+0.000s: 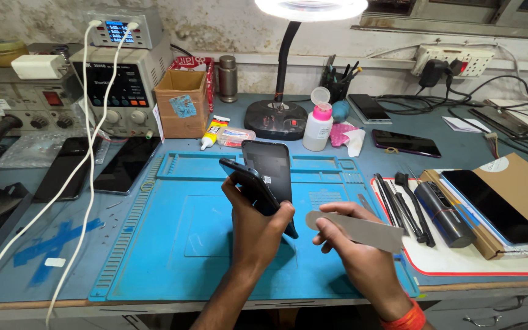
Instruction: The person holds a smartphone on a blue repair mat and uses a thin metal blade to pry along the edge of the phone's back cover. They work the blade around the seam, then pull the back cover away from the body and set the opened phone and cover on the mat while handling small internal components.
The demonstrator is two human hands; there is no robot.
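Note:
My left hand (255, 226) grips a black smartphone (253, 189) tilted on edge above the blue work mat (160, 244). The phone's dark back cover (268, 165) stands lifted away from the body, hinged open toward the far side. To the right, my right hand (355, 253) pinches a thin grey flat pry card (355, 229), held level just right of the phone and not touching it. An orange band circles my right wrist.
A tool tray (459, 260) at right holds screwdrivers, tweezers and a dark cylinder (444, 214). A phone lies on a cardboard box (514, 183). Behind: ring lamp base (275, 119), white bottle (318, 125), glue tube (214, 132), power supply (120, 91). Two screens (126, 165) lie left; white cables cross.

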